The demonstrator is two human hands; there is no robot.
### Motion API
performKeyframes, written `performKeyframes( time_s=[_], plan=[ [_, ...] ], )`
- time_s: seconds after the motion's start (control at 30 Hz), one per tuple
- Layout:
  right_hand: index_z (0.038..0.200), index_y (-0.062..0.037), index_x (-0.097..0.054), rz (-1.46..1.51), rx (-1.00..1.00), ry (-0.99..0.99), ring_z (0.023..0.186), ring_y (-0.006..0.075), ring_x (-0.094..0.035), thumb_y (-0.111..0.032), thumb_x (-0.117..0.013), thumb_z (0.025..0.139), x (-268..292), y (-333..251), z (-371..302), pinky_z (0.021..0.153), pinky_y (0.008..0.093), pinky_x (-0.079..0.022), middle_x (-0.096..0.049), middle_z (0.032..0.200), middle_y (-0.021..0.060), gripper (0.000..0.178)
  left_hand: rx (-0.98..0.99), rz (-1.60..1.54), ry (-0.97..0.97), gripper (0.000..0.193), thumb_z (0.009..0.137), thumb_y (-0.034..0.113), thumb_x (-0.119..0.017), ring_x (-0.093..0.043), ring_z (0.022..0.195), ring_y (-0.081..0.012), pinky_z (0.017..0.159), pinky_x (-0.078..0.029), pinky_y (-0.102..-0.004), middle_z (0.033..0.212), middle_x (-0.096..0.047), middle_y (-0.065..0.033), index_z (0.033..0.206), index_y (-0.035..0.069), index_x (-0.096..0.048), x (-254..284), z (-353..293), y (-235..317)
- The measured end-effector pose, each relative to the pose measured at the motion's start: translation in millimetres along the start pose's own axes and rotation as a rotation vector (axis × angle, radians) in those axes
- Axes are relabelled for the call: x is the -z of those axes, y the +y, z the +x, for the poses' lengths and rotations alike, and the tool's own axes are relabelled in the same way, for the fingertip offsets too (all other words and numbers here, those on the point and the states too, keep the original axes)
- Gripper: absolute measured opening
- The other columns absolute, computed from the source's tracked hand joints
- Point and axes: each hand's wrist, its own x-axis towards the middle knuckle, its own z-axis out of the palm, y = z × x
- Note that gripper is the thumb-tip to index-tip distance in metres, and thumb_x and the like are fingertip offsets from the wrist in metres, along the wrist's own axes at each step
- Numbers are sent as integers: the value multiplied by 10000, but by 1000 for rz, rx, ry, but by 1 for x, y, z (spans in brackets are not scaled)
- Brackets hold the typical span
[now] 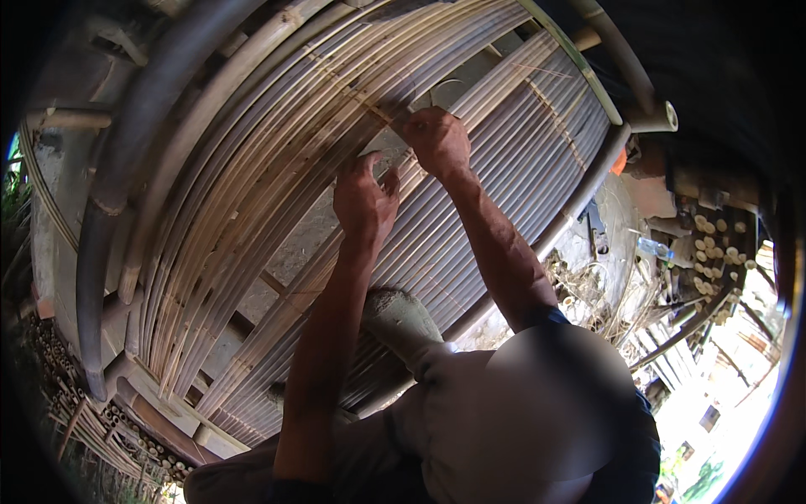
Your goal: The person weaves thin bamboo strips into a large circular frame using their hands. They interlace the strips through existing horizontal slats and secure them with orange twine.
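Note:
Beneath both hands lies a large panel of long, narrow bamboo strips, set side by side in a bamboo pole frame. Thin cross ties run over the strips. My left hand is over a gap between two groups of strips, its fingers curled with the thumb apart and nothing visible in them. Farther up and to the right, my right hand is closed at the edge of the far group of strips. What its fingers pinch, if anything, is hidden.
A thick bamboo pole curves along the left, and another pole borders the panel's right side. My foot rests on the strips. At the right are a plastic bottle and stacked cut bamboo. More bamboo lies lower left.

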Motion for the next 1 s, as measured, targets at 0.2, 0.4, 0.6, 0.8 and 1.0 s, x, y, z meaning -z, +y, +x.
performKeyframes(
  time_s=[0.2,0.4,0.6,0.8,1.0],
  plan=[
    [975,44,-728,710,-186,-241,703,224,-689,-201,-729,850,3,-19,-4,674,355,-548,-724,803,137,276,-144,14,-19,398,855,200,-768,-653,1037,-335,868,-533,-416,1099,-686,-186,1197,28,-659,6,-2,-17],
    [995,-5,-698,1130,-242,-248,711,113,-645,-90,-716,897,65,-48,-13,499,200,-414,-728,936,108,131,78,-621,-312,258,968,152,-664,-669,861,-127,708,-537,-262,917,-702,-96,1200,38,-661,17,-5,9],
    [952,-35,-697,1296,-88,-71,749,146,-713,-113,-701,922,104,-67,-30,487,214,-468,-739,1025,154,84,-55,-904,-33,219,1005,208,-613,-675,901,-133,796,-561,-272,986,-716,-56,1125,57,-718,79,13,48],
    [982,-45,-692,1217,69,-95,728,119,-712,-146,-700,934,101,-100,-48,513,220,-518,-747,982,117,112,-49,-867,-3,216,983,148,-637,-656,894,-110,748,-578,-259,1055,-685,-73,1158,53,-720,128,32,69],
    [989,-14,-707,1150,80,-152,727,109,-668,-122,-729,910,89,-127,-64,575,227,-511,-719,1004,92,136,113,-1064,9,229,961,151,-677,-663,832,-108,738,-568,-269,1035,-739,-70,1140,15,-719,133,25,71]
  ],
)
